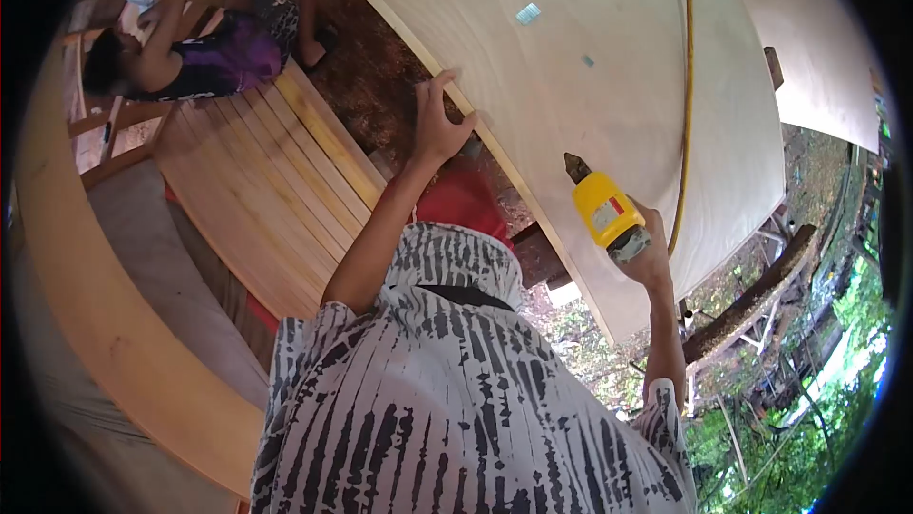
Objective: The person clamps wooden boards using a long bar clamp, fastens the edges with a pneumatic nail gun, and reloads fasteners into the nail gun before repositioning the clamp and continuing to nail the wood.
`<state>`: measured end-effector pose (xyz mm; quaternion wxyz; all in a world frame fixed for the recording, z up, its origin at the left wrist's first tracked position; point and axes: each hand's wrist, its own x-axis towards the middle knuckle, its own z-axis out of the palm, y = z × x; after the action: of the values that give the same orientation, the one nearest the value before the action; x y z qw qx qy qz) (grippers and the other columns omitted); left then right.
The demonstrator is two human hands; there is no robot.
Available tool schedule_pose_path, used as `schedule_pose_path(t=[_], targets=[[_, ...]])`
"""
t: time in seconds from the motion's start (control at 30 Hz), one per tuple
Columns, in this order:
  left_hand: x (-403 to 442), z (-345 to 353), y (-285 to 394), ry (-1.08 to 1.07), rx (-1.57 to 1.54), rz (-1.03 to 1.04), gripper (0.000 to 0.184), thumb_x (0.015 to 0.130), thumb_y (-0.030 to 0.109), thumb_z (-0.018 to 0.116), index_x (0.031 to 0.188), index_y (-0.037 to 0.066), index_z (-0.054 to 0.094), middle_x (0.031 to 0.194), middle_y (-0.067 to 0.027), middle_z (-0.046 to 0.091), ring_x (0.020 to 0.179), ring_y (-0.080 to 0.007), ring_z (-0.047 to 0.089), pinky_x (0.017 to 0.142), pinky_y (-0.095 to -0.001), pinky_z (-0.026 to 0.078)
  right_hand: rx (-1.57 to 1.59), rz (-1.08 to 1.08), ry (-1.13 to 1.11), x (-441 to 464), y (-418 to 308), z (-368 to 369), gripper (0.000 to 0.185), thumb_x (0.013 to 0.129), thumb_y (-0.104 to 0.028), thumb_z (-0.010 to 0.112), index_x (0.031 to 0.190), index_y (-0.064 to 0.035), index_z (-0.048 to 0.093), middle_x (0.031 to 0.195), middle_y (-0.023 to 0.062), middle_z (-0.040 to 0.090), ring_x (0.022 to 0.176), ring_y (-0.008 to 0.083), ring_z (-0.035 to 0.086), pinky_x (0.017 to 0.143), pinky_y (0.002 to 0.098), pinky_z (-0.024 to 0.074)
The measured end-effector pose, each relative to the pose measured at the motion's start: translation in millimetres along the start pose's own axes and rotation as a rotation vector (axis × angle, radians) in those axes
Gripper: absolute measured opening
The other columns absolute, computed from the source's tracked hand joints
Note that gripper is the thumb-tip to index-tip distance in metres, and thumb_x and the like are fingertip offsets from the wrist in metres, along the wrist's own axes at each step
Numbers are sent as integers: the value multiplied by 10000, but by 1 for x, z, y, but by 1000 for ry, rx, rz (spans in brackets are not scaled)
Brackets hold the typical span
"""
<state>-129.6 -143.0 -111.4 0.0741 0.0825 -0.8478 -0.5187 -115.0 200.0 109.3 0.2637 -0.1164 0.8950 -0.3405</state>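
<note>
My right hand (650, 250) is closed around a yellow nail gun (601, 208), its dark pointed nose facing up and left over a large pale plywood sheet (580, 115). Whether the nose touches the sheet, I cannot tell. A yellow hose (687, 105) runs across the sheet and passes behind my right hand. At the sheet's left edge, my left hand (439, 129) has its thumb and fingers spread apart, with the fingertips on the wooden edge. A small shiny sticker (528, 14) and a smaller greenish mark (588, 61) show on the sheet's surface.
At upper left, another person (204, 58) sits near a slatted wooden surface (257, 181). Something red (461, 205) lies just in front of me. A curved wooden piece (114, 352) sweeps along the left. On the right are a log (751, 295) and green plants (808, 447).
</note>
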Motion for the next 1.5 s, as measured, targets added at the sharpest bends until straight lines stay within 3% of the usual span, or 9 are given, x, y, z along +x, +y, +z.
schedule_pose_path(t=[0.13, 0.2, 0.23, 0.53, 0.63, 0.73, 1.0, 1.43, 1.5], targets=[[0, 1, -2, -21, 33, 19, 847, 773, 166, 870, 1502, 89, 445, 1366, -183, 479, 1326, -392, 450, 1136, -494, 415, 65, 16, -4, 5, -21, 6, 507, 676, -98, 872, 1153, -21, 720, 951, 197, 778, 856, 419, 745, 775, 420, 598], [-6, 0, -4, 1, -2, -23, 864, 770, 177, 874, 1505, 81, 429, 1394, -195, 435, 1322, -395, 423, 1145, -528, 385, 30, -14, -39, 9, -36, 9, 366, 721, -41, 832, 1058, 11, 700, 902, 172, 760, 811, 360, 758, 760, 361, 575], [-7, 0, -6, -18, -3, -20, 864, 770, 177, 874, 1505, 81, 429, 1394, -195, 435, 1322, -395, 423, 1145, -528, 385, 33, -12, -33, 10, -42, 13, 367, 710, -71, 842, 1041, 2, 700, 896, 196, 757, 854, 421, 744, 766, 387, 583], [-10, 16, 16, 93, -33, 39, 911, 749, 191, 909, 1492, 47, 402, 1436, -194, 458, 1352, -385, 384, 1153, -522, 359, -226, 15, -51, 44, -60, 42, 445, 734, -140, 863, 1144, -25, 733, 953, 221, 763, 918, 439, 729, 808, 436, 591], [-4, 9, 14, 81, -64, 26, 892, 740, 185, 913, 1476, 56, 425, 1401, -192, 478, 1327, -391, 401, 1142, -513, 370, -35, 163, -132, 64, -76, 53, 513, 747, -268, 822, 1219, -85, 736, 1019, 243, 758, 970, 479, 695, 873, 538, 560], [3, 4, 11, 141, -108, 23, 899, 680, 205, 913, 1452, 88, 468, 1382, -169, 505, 1285, -385, 411, 1121, -535, 378, -240, 40, -69, 70, -72, 75, 473, 773, -228, 854, 1196, -53, 733, 974, 205, 778, 943, 420, 748, 811, 467, 599], [-2, -13, 9, 48, -35, 2, 903, 699, 215, 923, 1463, 89, 458, 1400, -164, 521, 1308, -390, 440, 1128, -526, 385, -258, 70, -107, 78, -91, 80, 462, 764, -246, 832, 1178, -62, 742, 928, 201, 772, 898, 430, 736, 805, 483, 588], [-11, -20, 8, 97, 65, 42, 948, 663, 276, 949, 1459, 134, 455, 1408, -113, 570, 1243, -380, 479, 1076, -527, 404, -242, 125, -95, 81, -112, 84, 526, 651, -106, 730, 1175, -74, 732, 934, 249, 752, 899, 501, 700, 820, 559, 571], [-10, -13, 6, 131, -18, 30, 959, 632, 347, 930, 1471, 228, 480, 1345, -225, 499, 1266, -436, 432, 1081, -593, 386, -281, 116, -90, 79, -110, 82, 528, 652, -107, 730, 1178, -73, 730, 935, 247, 753, 902, 498, 702, 818, 562, 570]])
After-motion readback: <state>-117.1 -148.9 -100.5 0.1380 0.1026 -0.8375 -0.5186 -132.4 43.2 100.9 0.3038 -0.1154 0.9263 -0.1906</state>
